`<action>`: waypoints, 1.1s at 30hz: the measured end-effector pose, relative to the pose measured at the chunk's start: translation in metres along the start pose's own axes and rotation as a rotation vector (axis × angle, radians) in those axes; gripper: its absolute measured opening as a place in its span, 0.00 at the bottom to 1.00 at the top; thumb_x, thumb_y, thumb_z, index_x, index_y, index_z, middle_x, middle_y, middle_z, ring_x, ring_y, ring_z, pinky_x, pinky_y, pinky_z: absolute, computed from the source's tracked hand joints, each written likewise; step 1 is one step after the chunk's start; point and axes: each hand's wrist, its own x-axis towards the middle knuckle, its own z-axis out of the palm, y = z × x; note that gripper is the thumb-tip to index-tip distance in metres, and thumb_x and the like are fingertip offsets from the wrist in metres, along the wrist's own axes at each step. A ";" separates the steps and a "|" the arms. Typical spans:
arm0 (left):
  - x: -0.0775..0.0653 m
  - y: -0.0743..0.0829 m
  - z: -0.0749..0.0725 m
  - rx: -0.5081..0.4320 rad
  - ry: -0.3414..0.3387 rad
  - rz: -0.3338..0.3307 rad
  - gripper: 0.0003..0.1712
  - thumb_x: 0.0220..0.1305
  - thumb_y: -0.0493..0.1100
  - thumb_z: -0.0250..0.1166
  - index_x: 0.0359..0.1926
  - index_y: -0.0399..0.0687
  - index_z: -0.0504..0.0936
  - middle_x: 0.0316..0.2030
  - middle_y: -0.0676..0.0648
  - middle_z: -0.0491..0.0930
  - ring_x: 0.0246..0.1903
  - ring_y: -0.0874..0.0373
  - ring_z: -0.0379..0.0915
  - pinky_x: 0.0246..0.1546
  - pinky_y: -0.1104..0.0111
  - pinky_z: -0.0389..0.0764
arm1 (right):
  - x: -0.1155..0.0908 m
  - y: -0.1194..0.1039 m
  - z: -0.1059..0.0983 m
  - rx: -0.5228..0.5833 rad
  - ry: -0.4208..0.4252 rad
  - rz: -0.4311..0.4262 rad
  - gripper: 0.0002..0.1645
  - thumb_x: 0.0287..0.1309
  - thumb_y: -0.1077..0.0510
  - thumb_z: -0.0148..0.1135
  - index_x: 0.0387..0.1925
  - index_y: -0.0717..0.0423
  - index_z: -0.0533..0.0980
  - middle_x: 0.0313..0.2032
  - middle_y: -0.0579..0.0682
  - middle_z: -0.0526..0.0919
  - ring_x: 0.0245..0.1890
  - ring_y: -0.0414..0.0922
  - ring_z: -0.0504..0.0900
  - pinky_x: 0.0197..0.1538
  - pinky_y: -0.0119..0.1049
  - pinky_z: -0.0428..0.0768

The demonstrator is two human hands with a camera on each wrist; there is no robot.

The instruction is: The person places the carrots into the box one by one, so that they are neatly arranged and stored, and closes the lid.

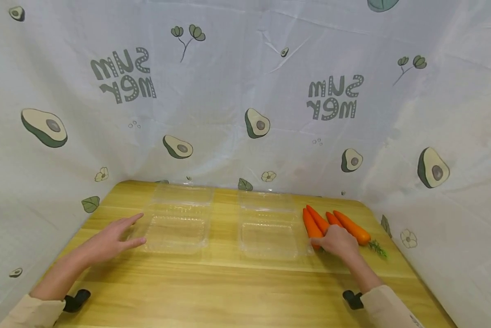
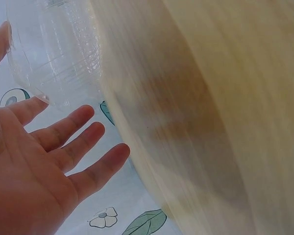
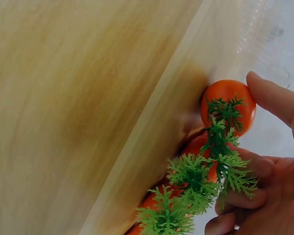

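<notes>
My left hand (image 1: 108,240) is beside the left clear plastic container (image 1: 177,232), thumb and fingers spread and straight. In the left wrist view its fingertips overlap the edge of the container; whether they touch cannot be told. Over on the right, my right hand (image 1: 337,242) pinches the leftmost orange carrot (image 1: 309,225) near its leafy end. The right wrist view shows the thumb against one side of that carrot (image 3: 225,90) and curled fingers at the other. Green leaves (image 3: 196,176) hide part of the fingers. More carrots (image 1: 354,230) lie to the right of the hand.
A second clear container (image 1: 268,239) stands open-lidded between the left container and the carrots. All lie on a wooden table (image 1: 221,291). A white cloth (image 1: 229,91) printed with avocados hangs along the back and sides.
</notes>
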 end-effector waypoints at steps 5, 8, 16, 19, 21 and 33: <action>0.000 0.000 0.001 -0.001 -0.009 0.002 0.47 0.71 0.61 0.61 0.77 0.37 0.56 0.67 0.25 0.66 0.65 0.25 0.62 0.58 0.31 0.65 | -0.001 0.003 0.004 0.023 0.002 -0.001 0.27 0.52 0.39 0.69 0.14 0.51 0.69 0.13 0.43 0.62 0.15 0.42 0.64 0.22 0.35 0.62; 0.000 0.000 0.000 -0.003 -0.009 0.001 0.47 0.71 0.61 0.61 0.77 0.37 0.56 0.68 0.25 0.65 0.66 0.25 0.61 0.59 0.31 0.65 | -0.002 0.003 0.004 0.042 0.015 -0.016 0.27 0.52 0.40 0.68 0.12 0.51 0.68 0.12 0.43 0.63 0.14 0.42 0.65 0.21 0.34 0.63; 0.000 0.000 -0.001 -0.020 -0.023 0.000 0.48 0.71 0.61 0.60 0.78 0.37 0.55 0.70 0.25 0.62 0.66 0.25 0.60 0.58 0.31 0.64 | -0.002 0.005 0.005 0.082 0.044 -0.056 0.30 0.55 0.39 0.67 0.11 0.50 0.67 0.11 0.43 0.63 0.12 0.42 0.64 0.21 0.34 0.61; -0.001 0.000 -0.002 -0.021 -0.024 -0.005 0.47 0.71 0.61 0.60 0.78 0.38 0.54 0.70 0.25 0.61 0.66 0.25 0.60 0.59 0.31 0.64 | -0.001 0.006 0.005 0.099 0.041 -0.049 0.32 0.56 0.37 0.68 0.11 0.50 0.66 0.11 0.43 0.62 0.13 0.42 0.62 0.21 0.33 0.60; -0.001 0.001 -0.002 -0.018 -0.022 -0.003 0.47 0.72 0.61 0.60 0.78 0.37 0.54 0.70 0.25 0.61 0.66 0.25 0.60 0.59 0.30 0.64 | -0.002 0.006 0.005 0.097 0.036 -0.045 0.33 0.57 0.36 0.68 0.10 0.50 0.66 0.10 0.42 0.60 0.13 0.41 0.61 0.22 0.33 0.59; -0.001 0.001 -0.001 0.002 -0.021 -0.001 0.47 0.71 0.60 0.61 0.78 0.38 0.55 0.69 0.25 0.62 0.65 0.25 0.61 0.58 0.31 0.65 | -0.003 0.003 0.008 0.078 0.053 -0.016 0.33 0.53 0.36 0.70 0.08 0.48 0.65 0.10 0.41 0.58 0.12 0.40 0.60 0.21 0.33 0.60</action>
